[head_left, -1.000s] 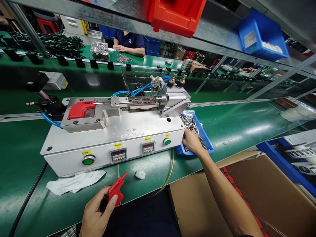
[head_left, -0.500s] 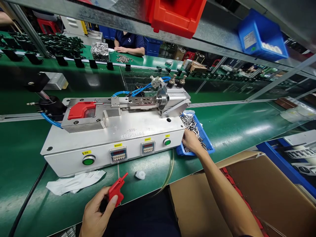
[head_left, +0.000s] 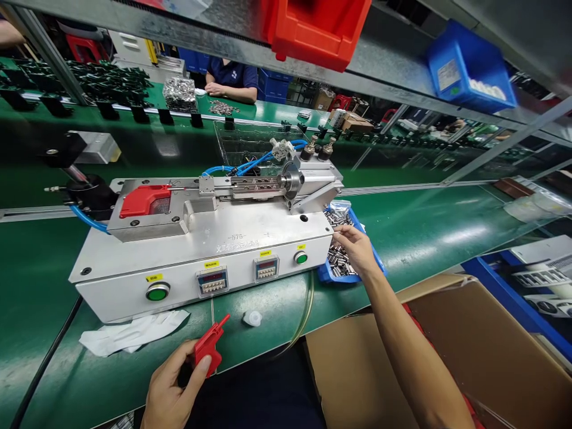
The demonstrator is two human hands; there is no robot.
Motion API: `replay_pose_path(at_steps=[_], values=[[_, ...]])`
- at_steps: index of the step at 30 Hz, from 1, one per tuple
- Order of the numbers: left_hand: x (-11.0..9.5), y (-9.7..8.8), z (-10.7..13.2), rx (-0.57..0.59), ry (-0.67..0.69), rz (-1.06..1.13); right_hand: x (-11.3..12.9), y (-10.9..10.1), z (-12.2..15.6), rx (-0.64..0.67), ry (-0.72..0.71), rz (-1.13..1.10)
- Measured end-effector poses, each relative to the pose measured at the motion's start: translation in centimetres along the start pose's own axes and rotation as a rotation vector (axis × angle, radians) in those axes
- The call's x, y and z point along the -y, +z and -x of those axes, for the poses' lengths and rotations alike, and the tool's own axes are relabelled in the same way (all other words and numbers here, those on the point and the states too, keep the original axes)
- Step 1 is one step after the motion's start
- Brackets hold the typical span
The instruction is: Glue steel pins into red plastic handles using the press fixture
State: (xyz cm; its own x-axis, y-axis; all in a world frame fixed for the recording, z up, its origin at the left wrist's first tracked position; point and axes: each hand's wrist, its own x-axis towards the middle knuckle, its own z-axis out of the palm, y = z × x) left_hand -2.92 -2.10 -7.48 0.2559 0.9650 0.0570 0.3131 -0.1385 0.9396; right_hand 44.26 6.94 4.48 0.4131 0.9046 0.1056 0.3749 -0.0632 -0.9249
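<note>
My left hand [head_left: 172, 384] is closed on a red plastic part [head_left: 208, 351] with a thin tip that points up and to the right, in front of the machine. My right hand [head_left: 355, 247] hovers over a blue bin [head_left: 328, 275] heaped with small metal pins [head_left: 342, 262]. Its thumb and fingers are pinched together by the machine's right corner; whatever they hold is too small to make out. Along the bench stands the white-and-steel machine [head_left: 263, 238]. A second red plastic part [head_left: 145, 201] lies in its fixture at the left end, in line with a metal rod.
Green buttons [head_left: 158, 291] and counters sit on the machine's front. A white cloth [head_left: 134, 333] and a small white cap [head_left: 252, 318] lie before it. At lower right is an open cardboard box [head_left: 482, 333]. Bins hang overhead; a co-worker [head_left: 232, 77] sits across the bench.
My right hand has lifted a little out of the pins, with its fingers now in view. The left hand keeps its hold on the red part. The view has shifted slightly.
</note>
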Motion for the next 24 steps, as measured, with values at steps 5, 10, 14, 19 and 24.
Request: replay_pose_path(at_steps=[5, 10, 14, 19, 24], values=[[0.1, 0.0, -0.1, 0.002, -0.038, 0.012, 0.7, -0.1, 0.5, 0.011, 0.06, -0.202], [0.0, 0.0, -0.1, -0.003, -0.019, 0.009, 1.2, 0.3, 0.6, 0.034, 0.116, -0.31], [-0.4, 0.0, -0.2, 0.0, -0.001, 0.01, 1.4, 0.1, 0.6, 0.021, 0.143, -0.378], [-0.7, 0.1, -0.3, -0.007, -0.019, 0.026, 1.8, -0.3, 0.9, -0.012, 0.141, -0.455], [-0.5, -0.1, -0.3, -0.003, -0.063, 0.043, 2.8, 0.2, 1.9, -0.012, 0.106, -0.506]])
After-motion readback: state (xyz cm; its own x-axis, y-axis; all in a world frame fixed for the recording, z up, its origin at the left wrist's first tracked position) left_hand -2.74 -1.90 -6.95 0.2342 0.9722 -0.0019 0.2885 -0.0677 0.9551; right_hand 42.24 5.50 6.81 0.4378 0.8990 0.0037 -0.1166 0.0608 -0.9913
